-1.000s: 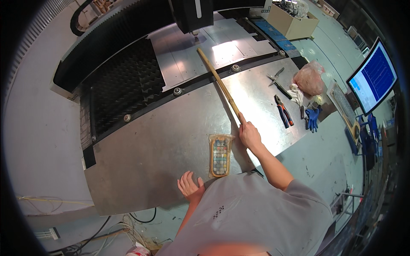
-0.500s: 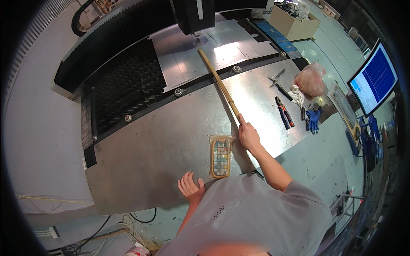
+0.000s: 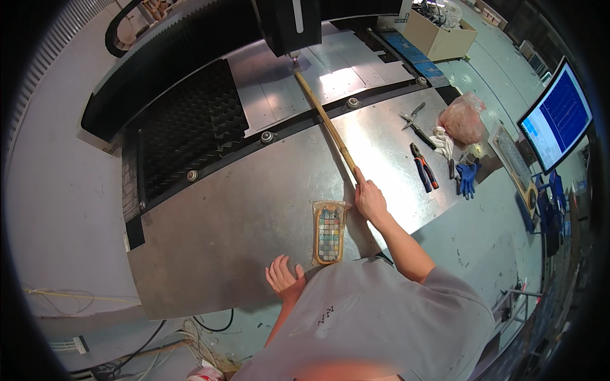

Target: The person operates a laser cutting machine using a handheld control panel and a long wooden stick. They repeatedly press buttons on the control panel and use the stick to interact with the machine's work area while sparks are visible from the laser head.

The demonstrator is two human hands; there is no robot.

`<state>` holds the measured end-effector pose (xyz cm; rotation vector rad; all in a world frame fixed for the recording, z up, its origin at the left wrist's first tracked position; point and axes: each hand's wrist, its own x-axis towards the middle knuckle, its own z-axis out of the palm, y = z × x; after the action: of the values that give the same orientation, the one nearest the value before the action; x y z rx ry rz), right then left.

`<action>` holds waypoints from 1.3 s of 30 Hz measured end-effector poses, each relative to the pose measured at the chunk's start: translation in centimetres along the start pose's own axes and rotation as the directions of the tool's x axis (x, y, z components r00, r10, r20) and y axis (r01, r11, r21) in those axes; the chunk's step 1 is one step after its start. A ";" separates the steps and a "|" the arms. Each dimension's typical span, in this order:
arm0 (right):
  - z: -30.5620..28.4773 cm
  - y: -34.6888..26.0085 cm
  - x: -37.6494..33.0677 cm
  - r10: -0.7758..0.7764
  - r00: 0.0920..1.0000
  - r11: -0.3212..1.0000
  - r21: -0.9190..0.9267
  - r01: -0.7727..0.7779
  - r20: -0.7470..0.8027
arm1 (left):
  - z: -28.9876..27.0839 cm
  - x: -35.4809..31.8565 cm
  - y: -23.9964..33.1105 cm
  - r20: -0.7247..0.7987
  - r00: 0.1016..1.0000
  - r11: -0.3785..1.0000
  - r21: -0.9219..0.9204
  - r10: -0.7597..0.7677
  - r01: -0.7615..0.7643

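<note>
My right hand [image 3: 371, 200] grips the near end of a long bamboo stick [image 3: 327, 122], index finger stretched along it. The stick's far end lies over the perforated metal sheets [image 3: 262, 86], just below the nozzle of the black machine head [image 3: 288, 25]. My left hand [image 3: 281, 275] rests with spread fingers at the near edge of the metal table [image 3: 210, 235], holding nothing. Between my hands lies a remote control [image 3: 328, 236] with coloured keys, wrapped in clear plastic.
Red-handled pliers [image 3: 424, 168], black-handled cutters [image 3: 417, 130], a white glove [image 3: 441, 141], a blue glove [image 3: 467, 178] and a pinkish plastic bag [image 3: 462, 119] lie at the right. Ball rollers [image 3: 267, 137] line the table's far edge. A monitor [image 3: 557, 116] stands beyond at right.
Almost nothing differs. The stick's far end sits marginally closer to the nozzle, and the view has shifted very slightly. Both hands keep their places.
</note>
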<state>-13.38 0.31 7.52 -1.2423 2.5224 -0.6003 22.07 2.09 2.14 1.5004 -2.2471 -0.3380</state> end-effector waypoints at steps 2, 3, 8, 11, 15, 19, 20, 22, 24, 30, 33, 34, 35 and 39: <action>0.0 0.0 0.0 -0.009 1.000 1.000 -0.001 0.008 -0.008 | 0.0 0.0 0.0 -0.012 1.000 1.000 0.008 0.012 -0.012; 0.1 0.0 0.0 -0.005 1.000 1.000 0.005 0.005 0.004 | 0.0 0.0 0.0 -0.006 1.000 1.000 0.009 0.000 0.000; 0.1 -0.1 -0.4 0.023 1.000 1.000 0.011 -0.024 0.015 | -0.1 0.1 0.0 -0.008 1.000 1.000 0.014 0.017 -0.017; -0.2 0.0 -1.0 0.028 0.999 1.000 -0.003 -0.028 0.016 | 0.0 0.1 0.0 -0.012 1.000 1.000 0.013 0.014 -0.014; -0.6 0.3 -2.2 0.027 0.999 1.000 -0.004 -0.027 0.029 | 0.0 0.0 0.1 0.003 1.000 1.000 0.011 -0.007 0.007; -0.6 0.3 -3.4 0.035 0.999 0.999 0.004 -0.035 0.032 | -0.2 0.1 0.0 0.010 1.000 1.000 0.014 0.014 -0.014; -0.6 0.3 -3.6 0.033 0.999 0.999 -0.004 -0.033 0.022 | -0.3 0.2 0.1 0.011 1.000 1.000 0.014 0.014 -0.014; -0.6 0.4 -4.0 0.040 0.999 0.999 0.001 -0.040 0.029 | -0.4 0.2 0.2 0.016 1.000 1.000 0.012 0.011 -0.011; -0.6 0.5 -4.3 0.040 0.999 0.999 0.004 -0.040 0.026 | -0.4 0.1 0.3 0.024 1.000 1.000 0.011 -0.006 0.006; -0.4 0.8 -4.9 0.033 0.999 0.999 0.015 -0.033 0.016 | -0.6 0.2 0.5 0.014 1.000 1.000 0.016 -0.012 0.011; -0.2 0.8 -5.0 0.032 0.999 0.999 0.021 -0.032 0.014 | -0.6 0.2 0.6 0.019 1.000 1.000 0.015 -0.016 0.016; -0.2 0.7 -5.1 0.032 0.999 0.999 0.025 -0.033 0.016 | -0.6 0.3 0.6 0.016 1.000 1.000 0.015 -0.010 0.010; -0.2 0.7 -5.3 0.034 0.999 0.999 0.016 -0.034 0.013 | -0.6 0.2 0.6 0.014 1.000 1.000 0.013 -0.009 0.009; -0.4 0.5 -5.9 0.057 0.998 0.996 0.060 -0.059 0.027 | -0.5 0.2 0.4 0.007 1.000 1.000 -0.008 -0.003 0.003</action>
<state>-10.39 5.39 7.97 -1.1441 2.4910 -0.6392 21.84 2.06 2.79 1.5012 -2.2458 -0.3536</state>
